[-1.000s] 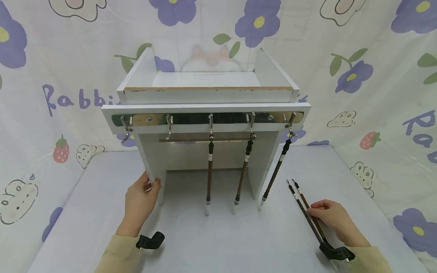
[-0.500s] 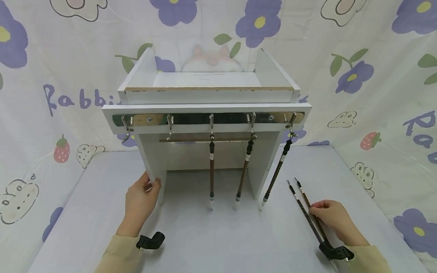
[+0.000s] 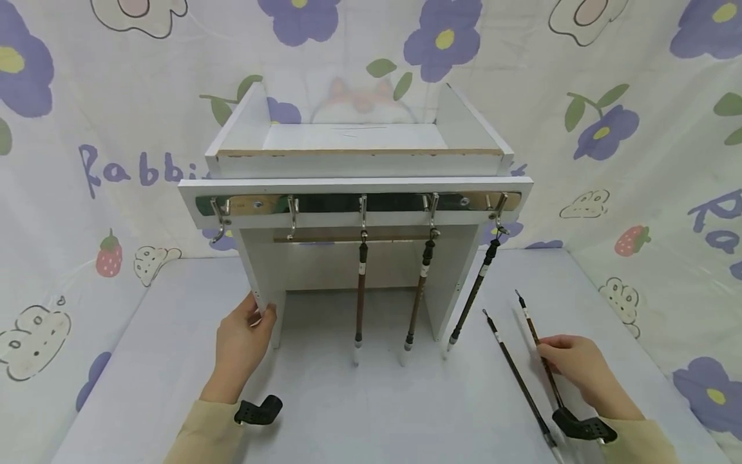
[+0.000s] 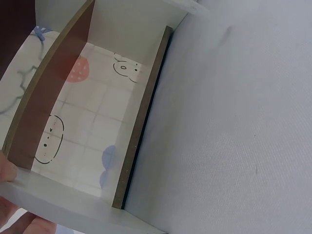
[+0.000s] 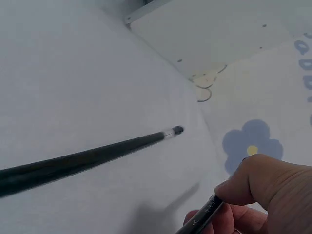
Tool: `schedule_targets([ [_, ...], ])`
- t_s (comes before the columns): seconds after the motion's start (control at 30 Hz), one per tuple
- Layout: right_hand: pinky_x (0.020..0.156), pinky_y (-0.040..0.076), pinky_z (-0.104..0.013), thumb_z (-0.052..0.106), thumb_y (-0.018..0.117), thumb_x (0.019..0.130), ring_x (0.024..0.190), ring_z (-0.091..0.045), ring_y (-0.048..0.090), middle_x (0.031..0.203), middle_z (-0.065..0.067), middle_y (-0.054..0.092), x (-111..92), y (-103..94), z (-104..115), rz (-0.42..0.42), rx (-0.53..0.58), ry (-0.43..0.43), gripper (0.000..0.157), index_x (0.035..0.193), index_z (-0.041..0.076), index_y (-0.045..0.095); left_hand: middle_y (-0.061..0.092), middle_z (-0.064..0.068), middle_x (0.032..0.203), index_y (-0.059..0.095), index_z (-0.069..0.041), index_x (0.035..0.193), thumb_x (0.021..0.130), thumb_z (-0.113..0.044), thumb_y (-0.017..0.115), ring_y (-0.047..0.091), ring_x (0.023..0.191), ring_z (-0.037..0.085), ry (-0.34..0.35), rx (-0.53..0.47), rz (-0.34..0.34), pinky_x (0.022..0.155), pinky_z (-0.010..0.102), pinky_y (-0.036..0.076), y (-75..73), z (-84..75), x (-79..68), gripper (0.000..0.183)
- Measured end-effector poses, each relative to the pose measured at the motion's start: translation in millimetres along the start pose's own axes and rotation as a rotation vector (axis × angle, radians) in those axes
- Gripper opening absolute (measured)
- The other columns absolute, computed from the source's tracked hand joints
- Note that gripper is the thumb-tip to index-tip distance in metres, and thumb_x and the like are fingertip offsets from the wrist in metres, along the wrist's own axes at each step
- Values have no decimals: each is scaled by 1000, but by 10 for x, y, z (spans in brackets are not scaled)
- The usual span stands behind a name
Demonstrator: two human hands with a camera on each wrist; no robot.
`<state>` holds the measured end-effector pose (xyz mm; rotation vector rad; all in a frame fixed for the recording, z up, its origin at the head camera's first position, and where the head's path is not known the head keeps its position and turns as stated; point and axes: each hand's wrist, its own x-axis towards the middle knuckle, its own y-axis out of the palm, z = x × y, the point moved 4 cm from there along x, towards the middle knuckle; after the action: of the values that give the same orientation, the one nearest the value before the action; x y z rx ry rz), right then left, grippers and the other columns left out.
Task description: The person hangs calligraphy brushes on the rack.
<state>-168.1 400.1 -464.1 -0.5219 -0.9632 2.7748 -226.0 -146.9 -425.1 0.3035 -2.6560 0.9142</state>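
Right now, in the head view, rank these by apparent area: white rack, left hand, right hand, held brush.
1. White rack
2. Left hand and right hand: too alike to rank
3. Held brush, partly hidden

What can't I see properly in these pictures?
Head view: lower end of the calligraphy brush in the right hand, hidden behind the black wrist mount.
Head view: tip of the loose brush, cut off by the bottom edge.
Left wrist view: most of the left hand, cut off by the edges.
Right wrist view: white marks on the held brush, too small to read.
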Motion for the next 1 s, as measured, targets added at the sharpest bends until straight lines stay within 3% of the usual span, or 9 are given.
schedule_targets([
  [0.2,66,52,-30,32,57,86,79,-19,59,99,-18,60,-83,-99,178,10,71,-85,49,116,-6,51,59,6,116,54,-21,122,89,-31,52,62,91,27,8,-4,-3,69,37,53,-4,-23,-6,35],
  [0.5,69,53,-31,37,60,84,85,-24,59,103,-19,57,-165,-92,352,-1,140,-154,52,115,-4,50,59,7,115,54,-20,121,89,-32,51,62,90,28,15,9,-7,68,37,53,-10,-7,-9,35],
  [0.77,70,53,-30,32,60,84,85,-14,61,100,-5,61,-239,-70,463,2,262,-282,46,113,-2,49,59,8,115,54,-20,121,89,-32,51,62,90,30,31,11,-6,68,38,53,-9,4,-9,34],
  [1.0,68,53,-29,30,61,84,84,-16,62,99,-5,61,-325,-101,563,-50,328,-320,42,112,0,51,58,7,116,54,-20,122,89,-31,51,61,91,30,21,11,-3,68,38,53,5,9,-4,35],
])
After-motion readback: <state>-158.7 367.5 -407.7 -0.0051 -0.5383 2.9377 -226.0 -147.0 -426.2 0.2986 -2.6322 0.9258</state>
